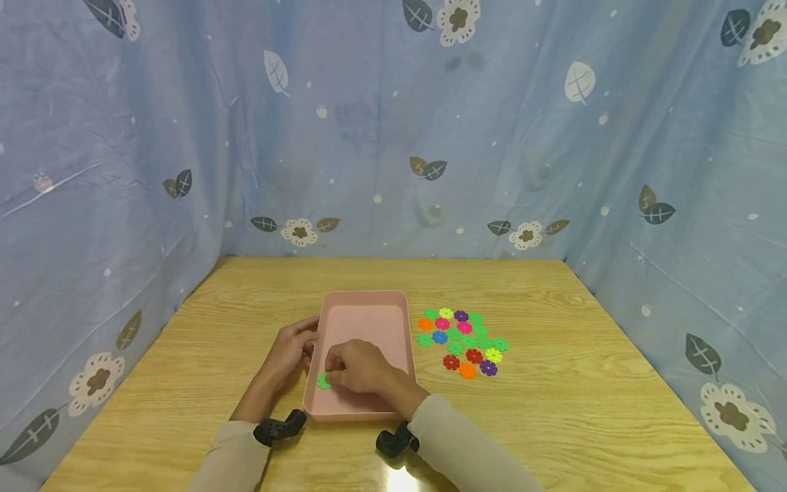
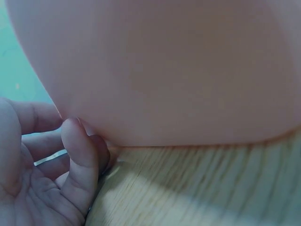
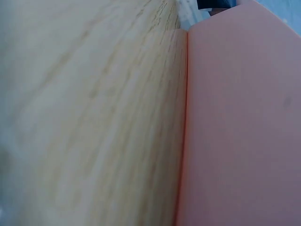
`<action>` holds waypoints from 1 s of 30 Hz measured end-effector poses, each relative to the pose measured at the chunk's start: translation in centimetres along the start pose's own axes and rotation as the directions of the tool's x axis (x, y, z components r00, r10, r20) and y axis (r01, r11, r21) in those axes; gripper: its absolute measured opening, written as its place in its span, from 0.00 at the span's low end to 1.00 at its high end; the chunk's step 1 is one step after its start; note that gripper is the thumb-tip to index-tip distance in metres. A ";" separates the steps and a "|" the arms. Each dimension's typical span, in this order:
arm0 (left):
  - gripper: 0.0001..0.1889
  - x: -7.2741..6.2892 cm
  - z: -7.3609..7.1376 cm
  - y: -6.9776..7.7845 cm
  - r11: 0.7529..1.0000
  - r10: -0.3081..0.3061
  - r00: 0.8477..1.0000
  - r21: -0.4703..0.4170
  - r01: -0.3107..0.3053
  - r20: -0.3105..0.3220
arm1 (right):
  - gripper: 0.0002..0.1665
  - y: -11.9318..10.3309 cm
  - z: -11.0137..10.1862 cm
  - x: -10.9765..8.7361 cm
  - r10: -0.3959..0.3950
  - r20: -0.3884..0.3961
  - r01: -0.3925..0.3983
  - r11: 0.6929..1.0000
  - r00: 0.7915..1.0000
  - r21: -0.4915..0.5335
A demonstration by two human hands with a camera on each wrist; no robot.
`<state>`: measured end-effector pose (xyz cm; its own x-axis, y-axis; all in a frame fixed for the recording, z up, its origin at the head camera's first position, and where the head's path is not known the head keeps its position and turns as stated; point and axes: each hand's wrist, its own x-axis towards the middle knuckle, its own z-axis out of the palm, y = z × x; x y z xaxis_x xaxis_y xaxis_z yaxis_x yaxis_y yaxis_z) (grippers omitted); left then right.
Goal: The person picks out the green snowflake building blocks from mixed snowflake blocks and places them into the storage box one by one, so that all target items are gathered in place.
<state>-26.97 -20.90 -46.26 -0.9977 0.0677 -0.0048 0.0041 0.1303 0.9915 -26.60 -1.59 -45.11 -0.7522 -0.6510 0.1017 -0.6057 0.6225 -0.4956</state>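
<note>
A shallow pink tray lies on the table. My left hand holds it at its left side; in the left wrist view, the curled fingers and thumb of the left hand meet the base of the tray's wall. Over the tray's lower left part, my right hand has its fingers bent down at a green flower-shaped disc, partly hidden by the fingertips. Only the tray's outer wall and the table show in the right wrist view, with the right hand out of sight.
To the right of the tray lie several notched flower discs, among them a blue disc, a red disc and an orange disc. A blue patterned curtain hangs around the wooden table.
</note>
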 end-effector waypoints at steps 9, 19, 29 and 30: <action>0.26 0.2 0.0 -0.1 1.000 0.008 1.000 -0.007 -0.008 0.008 | 0.09 0.0 0.0 0.0 -0.007 0.013 0.007 1.000 1.000 -0.013; 0.26 0.2 -0.1 -0.5 1.000 0.010 1.000 -0.004 -0.010 0.016 | 0.09 0.1 -0.2 -0.1 -0.002 0.027 0.000 0.997 1.000 0.083; 0.27 0.2 -0.1 -0.4 1.000 0.009 1.000 0.000 -0.009 0.016 | 0.06 -0.1 -1.1 -0.5 0.016 0.025 -0.022 0.969 1.000 0.245; 0.27 0.2 -0.1 -0.4 1.000 0.008 1.000 0.000 -0.008 0.013 | 0.05 -0.1 -1.2 -0.6 0.022 0.019 -0.026 0.962 1.000 0.271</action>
<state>-27.20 -21.06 -46.64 -0.9966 0.0820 0.0016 0.0123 0.1300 0.9914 -26.39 -0.72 -44.10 -0.7600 -0.6457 0.0743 -0.4930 0.4983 -0.7132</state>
